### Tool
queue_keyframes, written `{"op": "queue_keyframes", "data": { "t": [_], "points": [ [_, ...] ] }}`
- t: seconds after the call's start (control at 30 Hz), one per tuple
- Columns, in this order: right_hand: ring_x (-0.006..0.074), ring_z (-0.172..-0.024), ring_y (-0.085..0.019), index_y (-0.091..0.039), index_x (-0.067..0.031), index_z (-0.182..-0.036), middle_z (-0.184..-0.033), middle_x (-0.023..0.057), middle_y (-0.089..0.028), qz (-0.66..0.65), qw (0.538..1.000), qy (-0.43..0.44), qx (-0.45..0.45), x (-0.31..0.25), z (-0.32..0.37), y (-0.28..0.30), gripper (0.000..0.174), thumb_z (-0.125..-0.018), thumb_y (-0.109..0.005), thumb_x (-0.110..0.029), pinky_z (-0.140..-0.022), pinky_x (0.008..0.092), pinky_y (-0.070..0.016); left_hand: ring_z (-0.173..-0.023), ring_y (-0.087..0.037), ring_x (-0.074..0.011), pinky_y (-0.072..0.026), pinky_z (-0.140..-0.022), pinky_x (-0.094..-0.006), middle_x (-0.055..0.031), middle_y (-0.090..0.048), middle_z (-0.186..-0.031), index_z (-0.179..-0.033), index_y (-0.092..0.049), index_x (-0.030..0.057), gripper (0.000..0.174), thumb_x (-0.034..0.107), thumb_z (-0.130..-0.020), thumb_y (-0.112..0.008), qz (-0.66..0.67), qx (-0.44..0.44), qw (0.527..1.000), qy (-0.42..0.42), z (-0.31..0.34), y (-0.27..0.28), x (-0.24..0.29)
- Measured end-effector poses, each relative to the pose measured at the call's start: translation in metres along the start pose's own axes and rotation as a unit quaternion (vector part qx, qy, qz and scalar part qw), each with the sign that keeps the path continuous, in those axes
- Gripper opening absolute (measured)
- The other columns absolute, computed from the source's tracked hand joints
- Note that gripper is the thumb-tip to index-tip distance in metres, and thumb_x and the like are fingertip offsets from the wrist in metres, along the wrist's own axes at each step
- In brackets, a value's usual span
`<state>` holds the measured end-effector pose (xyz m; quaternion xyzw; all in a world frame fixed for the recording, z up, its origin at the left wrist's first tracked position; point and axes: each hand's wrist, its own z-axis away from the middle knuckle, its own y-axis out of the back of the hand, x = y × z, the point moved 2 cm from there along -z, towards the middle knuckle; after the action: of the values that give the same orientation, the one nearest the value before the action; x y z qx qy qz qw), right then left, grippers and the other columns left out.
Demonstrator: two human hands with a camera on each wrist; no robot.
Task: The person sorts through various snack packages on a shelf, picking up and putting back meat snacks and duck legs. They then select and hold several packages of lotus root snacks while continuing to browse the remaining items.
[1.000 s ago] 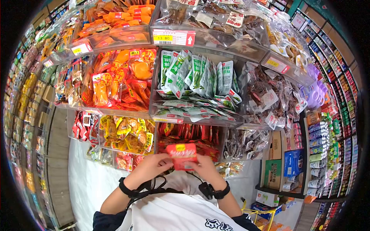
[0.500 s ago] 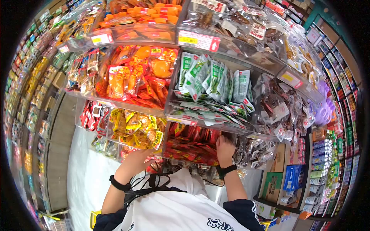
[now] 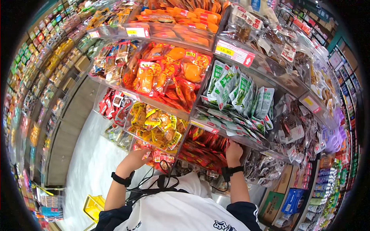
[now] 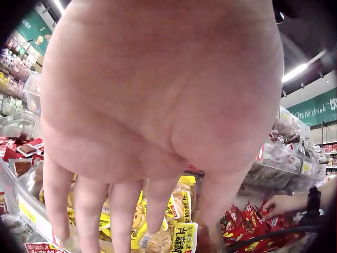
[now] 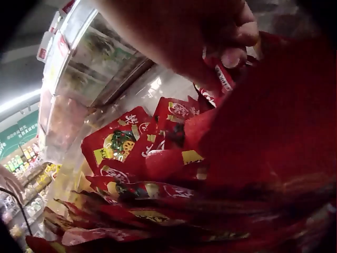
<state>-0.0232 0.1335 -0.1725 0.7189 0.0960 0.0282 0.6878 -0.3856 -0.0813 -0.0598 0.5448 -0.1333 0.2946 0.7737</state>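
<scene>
My right hand (image 3: 234, 153) reaches into the right side of a clear bin of red snack packets (image 3: 200, 154). In the right wrist view, its curled fingers and thumb pinch the edge of a red packet (image 5: 223, 79) beside the bin wall. More red packets (image 5: 124, 138) stand and lie in layers below it; their printed fronts show vegetables. My left hand (image 3: 133, 161) is held with straight fingers, nothing in it, near the front of the bin of yellow snack bags (image 3: 156, 124). Seen from the left wrist, its palm faces the camera and its fingers overlap those bags.
Above the red packets sits a bin of green-and-silver pouches (image 3: 243, 94), with orange packets (image 3: 165, 75) to its left. Dark vacuum-packed snacks (image 3: 291, 125) fill the bin at right. A yellow basket (image 3: 93, 208) is on the floor at left.
One second ago both hands held a red packet before the chest; it is no longer in them. The right hand went into the red bin, the left drew leftward, and the head view has turned.
</scene>
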Motion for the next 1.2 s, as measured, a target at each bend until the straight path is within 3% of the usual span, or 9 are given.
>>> {"op": "queue_keyframes", "data": {
  "t": [0.07,0.2,0.3,0.4,0.63,0.73,0.87,1.07,1.2],
  "points": [
    [0.0300,-0.068,-0.063,-0.062,-0.0132,-0.095,-0.075,0.0126,-0.064,-0.022,0.999,0.028,0.017,-0.003,0.007,0.018,0.023,-0.083,-0.058,-0.033,-0.060,0.0431,-0.0511,-0.101,-0.056,-0.0331,-0.0447,-0.086,-0.0376,-0.0177,-0.059,-0.112,-0.121,-0.051,0.0037,0.043,0.028,-0.086,-0.057,-0.015,0.008,1.000,-0.001,0.004,-0.007,-0.007],
    [0.0307,-0.086,-0.061,-0.058,-0.0084,-0.111,-0.095,0.0156,-0.063,-0.142,0.977,0.071,-0.145,0.014,0.019,0.014,0.041,-0.083,-0.058,-0.038,-0.073,0.0419,-0.0504,-0.105,-0.055,-0.0330,-0.0438,-0.088,-0.0393,-0.0179,-0.058,-0.114,-0.120,-0.053,0.0049,0.046,0.035,-0.086,-0.056,0.053,0.006,0.998,0.037,0.009,-0.009,-0.011],
    [0.0319,-0.105,-0.054,-0.049,-0.0070,-0.124,-0.123,0.0171,-0.050,-0.140,0.977,0.107,-0.119,0.015,0.036,0.021,0.053,-0.083,-0.057,-0.039,-0.085,0.0409,-0.0466,-0.104,-0.055,-0.0329,-0.0441,-0.088,-0.0392,-0.0175,-0.058,-0.114,-0.121,-0.052,0.0052,0.047,0.035,-0.085,-0.056,0.066,0.018,0.996,0.063,0.005,-0.005,-0.015],
    [0.0325,-0.098,-0.058,-0.042,-0.0043,-0.130,-0.139,0.0152,-0.033,-0.060,0.977,0.148,-0.142,0.014,0.041,0.013,0.060,-0.085,-0.056,-0.041,-0.081,0.0397,-0.0504,-0.102,-0.056,-0.0327,-0.0446,-0.086,-0.0391,-0.0173,-0.059,-0.112,-0.121,-0.052,0.0055,0.047,0.035,-0.085,-0.057,0.043,0.027,0.998,0.045,0.004,0.000,-0.007],
    [0.0316,-0.117,-0.046,-0.038,-0.0054,-0.133,-0.141,0.0172,-0.029,-0.076,0.973,0.067,-0.205,-0.001,0.042,0.023,0.063,-0.084,-0.058,-0.038,-0.090,0.0389,-0.0466,-0.105,-0.055,-0.0327,-0.0436,-0.089,-0.0374,-0.0186,-0.057,-0.114,-0.121,-0.051,0.0036,0.046,0.030,-0.085,-0.058,0.054,-0.012,0.998,-0.001,-0.004,0.011,-0.017],
    [0.0363,-0.117,-0.045,-0.041,-0.0033,-0.130,-0.132,0.0206,-0.040,-0.143,0.978,0.091,-0.124,-0.007,0.050,0.023,0.063,-0.078,-0.064,-0.030,-0.095,0.0408,-0.0407,-0.096,-0.058,-0.0338,-0.0459,-0.082,-0.0405,-0.0183,-0.061,-0.104,-0.118,-0.052,0.0057,0.044,0.034,-0.085,-0.056,0.027,0.014,0.999,-0.044,-0.014,0.019,-0.039],
    [0.0368,-0.119,-0.044,-0.049,0.0007,-0.121,-0.128,0.0246,-0.045,-0.234,0.969,-0.001,-0.075,-0.052,0.081,0.060,0.051,-0.079,-0.065,-0.024,-0.099,0.0389,-0.0358,-0.090,-0.059,-0.0349,-0.0469,-0.077,-0.0413,-0.0187,-0.061,-0.100,-0.117,-0.054,0.0071,0.039,0.029,-0.084,-0.057,0.029,0.042,0.996,-0.069,-0.024,0.062,-0.049],
    [0.0337,-0.106,-0.053,-0.059,-0.0009,-0.107,-0.112,0.0168,-0.057,-0.334,0.942,-0.008,-0.016,-0.156,0.098,0.115,0.028,-0.082,-0.061,-0.013,-0.089,0.0399,-0.0435,-0.090,-0.059,-0.0328,-0.0466,-0.077,-0.0376,-0.0181,-0.061,-0.097,-0.108,-0.056,0.0018,0.028,0.013,-0.082,-0.059,0.133,0.117,0.965,-0.194,-0.043,0.130,-0.052],
    [0.0297,-0.096,-0.057,-0.061,-0.0008,-0.103,-0.108,0.0150,-0.059,-0.397,0.917,-0.010,0.021,-0.219,0.083,0.158,0.021,-0.083,-0.059,-0.008,-0.081,0.0360,-0.0467,-0.098,-0.053,-0.0345,-0.0439,-0.084,-0.0394,-0.0154,-0.057,-0.103,-0.110,-0.055,0.0034,0.034,0.005,-0.077,-0.061,0.057,0.246,0.924,-0.287,-0.062,0.173,-0.039]
  ]
}}
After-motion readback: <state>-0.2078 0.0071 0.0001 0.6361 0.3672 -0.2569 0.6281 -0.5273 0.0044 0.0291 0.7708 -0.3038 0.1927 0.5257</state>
